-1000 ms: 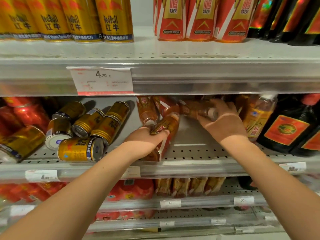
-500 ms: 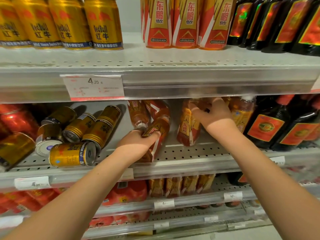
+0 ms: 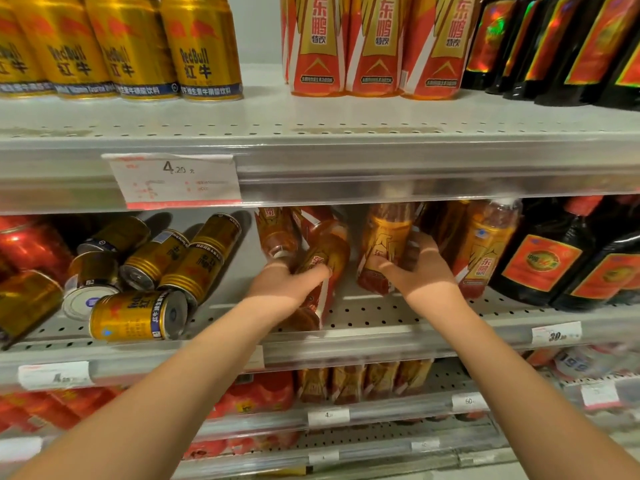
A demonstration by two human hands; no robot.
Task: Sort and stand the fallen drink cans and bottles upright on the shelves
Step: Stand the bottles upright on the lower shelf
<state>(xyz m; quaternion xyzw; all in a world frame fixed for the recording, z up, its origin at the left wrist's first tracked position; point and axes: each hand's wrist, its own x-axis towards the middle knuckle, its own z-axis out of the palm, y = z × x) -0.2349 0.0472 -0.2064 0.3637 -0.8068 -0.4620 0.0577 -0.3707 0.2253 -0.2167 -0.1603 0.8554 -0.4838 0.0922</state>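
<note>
1. Right grip: clenched on the lower body of an orange bottle, thumb on the near face, fingers wrapped behind.
2. Change: a second ago this bottle lay on its side across the pile, cap toward the right. Half a second ago it was half raised. Now it is nearly upright on the middle shelf, just beside a standing bottle of the same kind. I cannot tell whether its base sits flat yet.
3. Left grip: clenched on a fallen bottle, which lies slanted with its base toward the shelf's front edge. This hold is the same as a second ago, and the bottle has not been lifted.
4. A second fallen bottle lies behind my left grip, cap toward me, touching the one I hold.
5. Gold cans lie in a heap at the left of the same shelf, well apart from both grips and in the same places as before. Red cans lie tumbled beyond them.
6. Dark bottles stand upright at the right end.
7. Meaning for the task: one bottle is almost righted and sits in the row of its own kind. By my judgement it needs only to settle flat before I let go. The bottle in my left grip is next, then the one behind it. The whole heap of cans is still to do, so the task is in its early part.
</note>
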